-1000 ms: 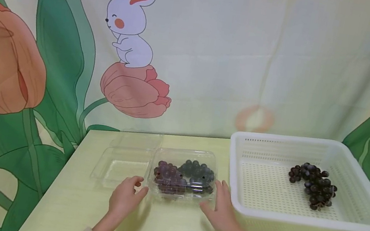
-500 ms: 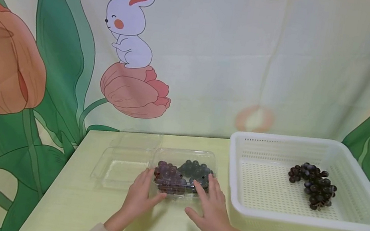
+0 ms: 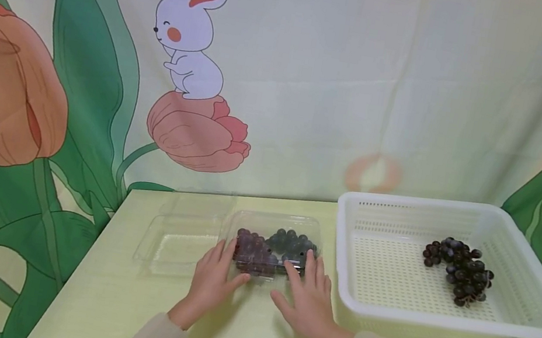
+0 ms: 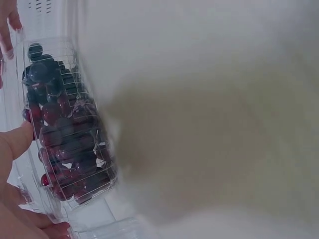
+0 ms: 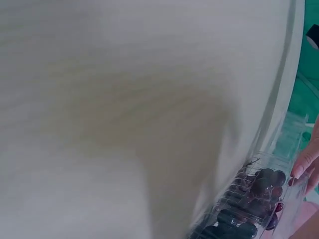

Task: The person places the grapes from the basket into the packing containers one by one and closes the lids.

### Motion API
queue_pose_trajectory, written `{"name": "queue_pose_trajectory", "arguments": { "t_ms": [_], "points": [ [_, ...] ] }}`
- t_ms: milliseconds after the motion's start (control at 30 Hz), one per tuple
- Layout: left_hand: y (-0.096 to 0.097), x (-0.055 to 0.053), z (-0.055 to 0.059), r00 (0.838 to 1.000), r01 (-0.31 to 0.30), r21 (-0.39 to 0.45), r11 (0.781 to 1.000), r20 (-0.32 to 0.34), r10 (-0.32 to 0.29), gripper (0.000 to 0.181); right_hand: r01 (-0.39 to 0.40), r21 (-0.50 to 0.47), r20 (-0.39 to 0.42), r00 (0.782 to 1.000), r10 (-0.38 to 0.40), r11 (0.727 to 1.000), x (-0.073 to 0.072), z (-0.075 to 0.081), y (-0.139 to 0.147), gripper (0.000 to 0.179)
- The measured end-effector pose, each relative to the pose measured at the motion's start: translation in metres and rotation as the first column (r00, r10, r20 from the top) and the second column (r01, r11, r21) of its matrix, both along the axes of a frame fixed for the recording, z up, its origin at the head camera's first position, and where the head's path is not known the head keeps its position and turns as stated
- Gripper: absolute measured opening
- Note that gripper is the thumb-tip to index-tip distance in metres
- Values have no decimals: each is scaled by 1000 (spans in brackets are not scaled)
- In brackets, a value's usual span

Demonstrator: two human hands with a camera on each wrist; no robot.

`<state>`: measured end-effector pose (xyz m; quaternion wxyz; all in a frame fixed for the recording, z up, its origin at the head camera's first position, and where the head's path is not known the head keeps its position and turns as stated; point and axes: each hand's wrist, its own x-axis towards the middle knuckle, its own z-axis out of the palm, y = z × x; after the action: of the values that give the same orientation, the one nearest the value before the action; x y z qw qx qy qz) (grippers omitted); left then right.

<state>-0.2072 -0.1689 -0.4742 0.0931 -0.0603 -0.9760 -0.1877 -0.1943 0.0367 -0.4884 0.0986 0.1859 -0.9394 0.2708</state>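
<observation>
Little room between box (image 3: 273, 221) and basket (image 3: 438, 320)

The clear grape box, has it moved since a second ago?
Yes, slightly: judged against the white basket, the clear grape box has shifted mostly back, toward the printed backdrop.

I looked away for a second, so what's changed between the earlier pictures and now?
The left hand moved right and forward, and the right hand moved left; their fingers now touch the clear plastic clamshell box of grapes at its near corners. The box has slid slightly to the right and away from the person. The white plastic basket and its dark grape bunch stayed put.
</observation>
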Motion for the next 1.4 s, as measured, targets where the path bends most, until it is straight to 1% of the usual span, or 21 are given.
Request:
{"name": "queue_pose_trajectory", "arguments": {
  "t_ms": [133, 233, 267, 367, 467, 500, 633, 833, 1100, 1400],
  "points": [
    [3, -9, 1, 1000, -9, -3, 1000, 16, 9, 77, 48, -25, 24, 999, -48, 999, -6, 5, -5, 59],
    [4, -14, 2, 1000, -4, 9, 1000, -4, 4, 77, 84, -49, 39, 996, -82, 995, -11, 8, -9, 59],
    [3, -19, -4, 1000, 1, 4, 1000, -29, -1, 79, 95, -54, 45, 995, -92, 994, -13, 8, -10, 58],
    [4, -23, -3, 999, 8, 20, 1000, -34, -7, 79, 122, -59, 65, 991, -119, 991, -19, 8, -13, 58],
    [6, -29, -1, 1000, -8, 16, 1000, -10, 8, 79, 137, -61, 84, 988, -132, 989, -24, 9, -14, 58],
    [9, -28, 5, 1000, -19, 22, 1000, 22, 19, 77, 142, -64, 93, 986, -136, 988, -26, 9, -15, 58],
    [13, -35, 8, 996, -54, -26, 998, 66, 56, 77, 162, -76, 122, 981, -152, 984, -31, 12, -16, 59],
    [18, -43, 13, 990, -91, -65, 994, 98, 97, 78, 181, -79, 164, 972, -166, 980, -36, 17, -16, 59],
    [25, -49, 18, 986, -126, -156, 980, 92, 141, 78, 197, -82, 196, 964, -178, 977, -40, 19, -17, 60],
    [28, -54, 20, 982, -140, -207, 968, 98, 163, 78, 206, -102, 203, 962, -182, 973, -43, 19, -17, 60]
  ]
}}
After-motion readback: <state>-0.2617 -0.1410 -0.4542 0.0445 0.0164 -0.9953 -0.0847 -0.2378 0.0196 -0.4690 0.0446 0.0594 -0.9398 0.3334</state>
